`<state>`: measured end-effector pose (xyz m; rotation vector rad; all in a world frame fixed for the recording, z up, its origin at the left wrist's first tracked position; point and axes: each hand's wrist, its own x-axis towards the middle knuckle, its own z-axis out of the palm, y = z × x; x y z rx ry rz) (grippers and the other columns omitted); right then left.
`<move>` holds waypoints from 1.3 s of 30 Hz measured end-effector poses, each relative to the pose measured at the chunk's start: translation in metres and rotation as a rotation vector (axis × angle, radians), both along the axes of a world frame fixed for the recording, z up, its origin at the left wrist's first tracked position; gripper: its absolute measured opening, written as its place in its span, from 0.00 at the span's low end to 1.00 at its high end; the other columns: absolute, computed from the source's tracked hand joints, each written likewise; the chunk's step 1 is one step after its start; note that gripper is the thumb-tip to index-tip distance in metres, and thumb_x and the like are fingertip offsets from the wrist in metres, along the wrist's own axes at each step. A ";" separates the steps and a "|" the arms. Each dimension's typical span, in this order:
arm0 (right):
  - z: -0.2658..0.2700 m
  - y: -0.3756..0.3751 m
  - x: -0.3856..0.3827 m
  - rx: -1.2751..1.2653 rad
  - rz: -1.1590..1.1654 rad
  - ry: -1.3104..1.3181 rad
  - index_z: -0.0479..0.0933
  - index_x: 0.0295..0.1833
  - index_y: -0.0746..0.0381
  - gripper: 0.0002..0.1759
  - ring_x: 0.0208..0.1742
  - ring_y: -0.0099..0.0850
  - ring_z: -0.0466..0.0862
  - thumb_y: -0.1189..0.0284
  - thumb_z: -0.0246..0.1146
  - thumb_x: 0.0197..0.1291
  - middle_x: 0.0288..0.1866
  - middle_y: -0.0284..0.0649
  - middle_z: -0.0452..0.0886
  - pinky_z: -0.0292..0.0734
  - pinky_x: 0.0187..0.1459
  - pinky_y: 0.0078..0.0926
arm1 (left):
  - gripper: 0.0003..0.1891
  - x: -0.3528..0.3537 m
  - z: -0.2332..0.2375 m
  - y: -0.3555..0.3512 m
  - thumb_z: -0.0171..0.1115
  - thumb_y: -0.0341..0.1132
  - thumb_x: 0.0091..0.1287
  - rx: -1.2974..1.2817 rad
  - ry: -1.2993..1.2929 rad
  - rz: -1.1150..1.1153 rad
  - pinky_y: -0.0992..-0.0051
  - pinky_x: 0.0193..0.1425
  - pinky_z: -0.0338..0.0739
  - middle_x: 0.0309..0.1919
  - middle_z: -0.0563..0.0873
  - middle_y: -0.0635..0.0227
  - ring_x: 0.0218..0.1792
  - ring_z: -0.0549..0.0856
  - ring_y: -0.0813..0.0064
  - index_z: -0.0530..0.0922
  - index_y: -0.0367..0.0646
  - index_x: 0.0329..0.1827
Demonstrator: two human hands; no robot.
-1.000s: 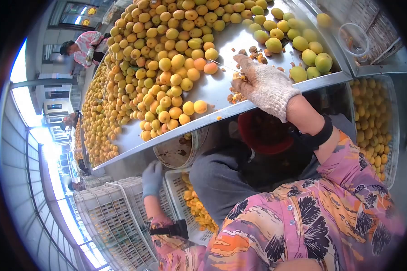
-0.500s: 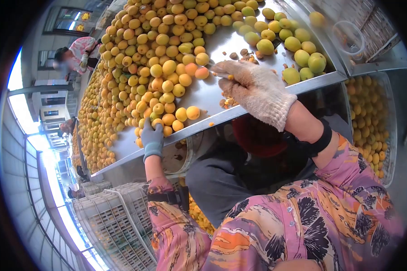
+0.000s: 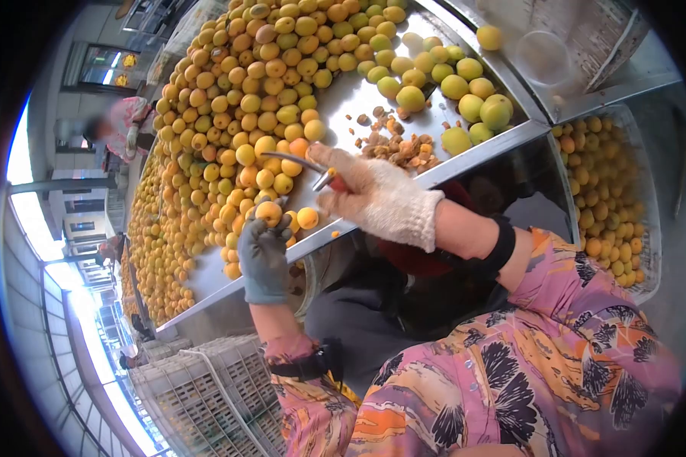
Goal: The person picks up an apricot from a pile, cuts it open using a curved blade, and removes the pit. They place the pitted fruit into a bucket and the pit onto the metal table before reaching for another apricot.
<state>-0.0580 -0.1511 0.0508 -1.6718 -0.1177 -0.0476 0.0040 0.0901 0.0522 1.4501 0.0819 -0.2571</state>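
My left hand (image 3: 264, 255), in a grey glove, holds an orange-yellow apricot (image 3: 268, 213) up in its fingertips above the front edge of the metal sorting table (image 3: 450, 169). My right hand (image 3: 373, 194), in a stained white knit glove, is closed on a hand tool with a thin, curved dark blade (image 3: 293, 159) and a red part showing between the fingers. The blade points left, over the apricot pile (image 3: 236, 114). Beside the right hand lies a heap of brown pits and scraps (image 3: 400, 145). A single apricot (image 3: 307, 218) sits between the two hands.
Greener fruit (image 3: 469, 99) is grouped at the table's right corner. A crate of apricots (image 3: 606, 198) stands to the right, and stacked plastic crates (image 3: 206, 388) at lower left. A clear tub (image 3: 543, 57) is at upper right. Another person (image 3: 126, 126) bends at the far left.
My left hand has lifted an apricot from the pile's edge. My right hand has moved left from over the scraps, uncovering them, and the curved tool now shows in it. The view has shifted slightly.
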 end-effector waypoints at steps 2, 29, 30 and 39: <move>0.003 0.001 -0.004 -0.138 -0.065 0.011 0.58 0.76 0.54 0.40 0.47 0.49 0.83 0.69 0.64 0.58 0.45 0.53 0.81 0.78 0.50 0.39 | 0.23 -0.011 0.000 -0.027 0.52 0.41 0.71 -0.226 0.021 -0.180 0.75 0.48 0.75 0.51 0.80 0.65 0.43 0.81 0.74 0.71 0.35 0.63; 0.002 0.033 -0.021 -0.398 -0.144 0.064 0.58 0.68 0.71 0.30 0.38 0.56 0.83 0.69 0.56 0.63 0.33 0.57 0.82 0.78 0.39 0.52 | 0.20 -0.047 -0.033 -0.091 0.37 0.42 0.79 0.293 -0.557 0.121 0.73 0.53 0.73 0.44 0.79 0.61 0.43 0.77 0.72 0.74 0.34 0.50; -0.002 0.037 -0.021 -0.399 -0.138 0.066 0.58 0.68 0.71 0.30 0.38 0.56 0.83 0.69 0.56 0.63 0.33 0.57 0.82 0.78 0.39 0.52 | 0.20 -0.049 -0.030 -0.091 0.37 0.43 0.79 0.341 -0.586 0.146 0.73 0.52 0.73 0.44 0.79 0.61 0.43 0.77 0.72 0.74 0.34 0.49; -0.012 0.054 -0.017 -0.394 -0.206 -0.071 0.61 0.63 0.69 0.28 0.37 0.58 0.83 0.70 0.58 0.59 0.32 0.58 0.81 0.78 0.37 0.52 | 0.21 -0.048 -0.025 -0.082 0.39 0.44 0.79 0.397 -0.629 0.197 0.72 0.46 0.76 0.44 0.81 0.58 0.40 0.80 0.71 0.75 0.34 0.47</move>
